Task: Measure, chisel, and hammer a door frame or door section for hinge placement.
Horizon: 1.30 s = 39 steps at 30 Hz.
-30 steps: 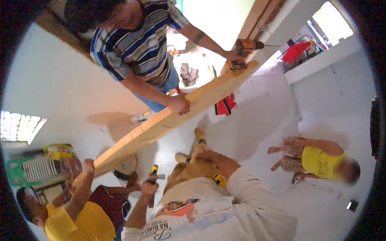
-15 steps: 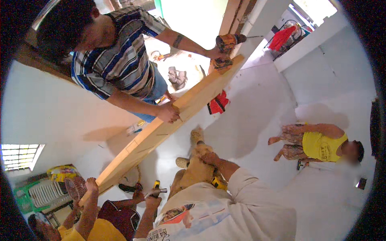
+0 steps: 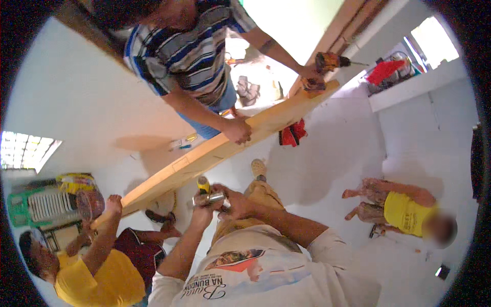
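Observation:
My left hand (image 3: 203, 209) is closed around a hammer (image 3: 216, 198) with a silver head, and a yellow and black part of it sticks up above the fingers. Close against the head's right side is my right hand (image 3: 236, 203), its fingers curled; what they hold, if anything, is hidden. Beyond my hands a long wooden board (image 3: 204, 151) slants from lower left to upper right, with pencil marks on its face. A co-worker in a striped shirt steadies it with one hand (image 3: 237, 131) and holds an orange and black cordless drill (image 3: 327, 62) at its far end.
At the left, a person in a yellow shirt (image 3: 99, 280) grips the board's lower end. Another person in a yellow top (image 3: 406, 212) sits on the floor at right. A red and black item (image 3: 293, 134) lies beyond the board. Green stacked chairs (image 3: 23, 209) stand at far left.
My right hand has come up from my thigh to the hammer. My left hand has raised the hammer away from me. The board, drill and co-worker appear farther right in view.

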{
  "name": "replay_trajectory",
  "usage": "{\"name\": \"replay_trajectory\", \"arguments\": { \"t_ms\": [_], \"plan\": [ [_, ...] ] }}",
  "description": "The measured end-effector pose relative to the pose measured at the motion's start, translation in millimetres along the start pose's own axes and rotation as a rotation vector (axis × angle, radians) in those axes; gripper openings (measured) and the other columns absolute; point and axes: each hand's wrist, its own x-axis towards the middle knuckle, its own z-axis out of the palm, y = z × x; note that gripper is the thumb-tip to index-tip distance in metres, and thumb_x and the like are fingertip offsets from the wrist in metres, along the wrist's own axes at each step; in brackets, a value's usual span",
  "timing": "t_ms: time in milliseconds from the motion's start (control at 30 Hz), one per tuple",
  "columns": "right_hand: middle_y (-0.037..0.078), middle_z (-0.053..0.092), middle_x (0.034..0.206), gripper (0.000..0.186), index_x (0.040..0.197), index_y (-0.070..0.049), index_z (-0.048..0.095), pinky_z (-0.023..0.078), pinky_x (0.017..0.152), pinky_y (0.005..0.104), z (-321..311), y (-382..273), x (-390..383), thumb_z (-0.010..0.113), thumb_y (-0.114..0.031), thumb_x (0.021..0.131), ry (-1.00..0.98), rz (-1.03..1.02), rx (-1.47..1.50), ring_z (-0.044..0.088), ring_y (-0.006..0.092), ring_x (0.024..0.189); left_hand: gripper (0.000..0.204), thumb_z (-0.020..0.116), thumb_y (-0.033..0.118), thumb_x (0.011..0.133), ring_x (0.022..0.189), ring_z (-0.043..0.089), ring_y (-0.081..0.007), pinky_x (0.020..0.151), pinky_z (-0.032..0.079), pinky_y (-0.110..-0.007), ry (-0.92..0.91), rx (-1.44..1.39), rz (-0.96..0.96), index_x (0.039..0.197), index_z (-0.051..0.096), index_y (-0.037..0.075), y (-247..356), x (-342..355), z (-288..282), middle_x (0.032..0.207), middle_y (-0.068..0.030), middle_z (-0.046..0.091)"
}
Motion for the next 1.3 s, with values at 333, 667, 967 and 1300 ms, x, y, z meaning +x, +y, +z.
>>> {"name": "replay_trajectory", "arguments": {
  "t_ms": [333, 667, 967, 1300],
  "plan": [
    [0.016, 0.068, 0.089, 0.047, 0.114, -0.005, 0.059, 0.053, 0.082, 0.0449, -60.8, -16.6, -14.0, 0.071, -0.027, 0.074, 0.010, 0.017, -0.184, 0.067, 0.0363, 0.085, 0.047, 0.070, 0.031, 0.088, 0.101, 0.058, -0.0200, 0.091, 0.047, -0.036, -0.179, -0.148, 0.248, 0.122, 0.057, 0.002, -8.8, 12.8, 49.3, 0.107, -0.0094, 0.062],
    [0.014, 0.065, 0.069, 0.028, 0.088, -0.002, 0.061, 0.052, 0.061, 0.0367, -169.8, -2.8, -105.1, 0.068, -0.020, 0.068, 0.110, 0.416, -0.741, 0.066, 0.0249, 0.063, 0.057, 0.057, 0.047, 0.088, 0.127, 0.049, -0.0349, 0.102, 0.043, -0.043, -0.279, 0.705, -0.461, 0.133, 0.056, 0.012, -274.6, 16.4, 98.5, 0.137, -0.0194, 0.052],
    [0.014, 0.067, 0.074, 0.043, 0.096, -0.002, 0.059, 0.055, 0.065, 0.0427, -212.1, -37.1, -93.2, 0.071, -0.029, 0.065, -0.090, 0.683, -0.660, 0.067, 0.0309, 0.068, 0.055, 0.049, 0.049, 0.089, 0.126, 0.052, -0.0326, 0.101, 0.045, -0.043, -0.059, 0.409, -0.785, 0.131, 0.057, 0.014, -390.0, 45.2, 143.7, 0.135, -0.0177, 0.054],
    [0.022, 0.065, 0.087, 0.053, 0.109, -0.003, 0.058, 0.052, 0.074, 0.0489, -212.9, -14.2, -85.0, 0.072, -0.031, 0.067, -0.164, 0.555, -0.632, 0.065, 0.0396, 0.080, 0.059, 0.063, 0.027, 0.084, 0.111, 0.060, -0.0297, 0.095, 0.048, -0.042, -0.106, 0.584, -0.087, 0.137, 0.045, 0.008, -244.5, 19.5, 165.2, 0.127, -0.0166, 0.056]
  ]
}}
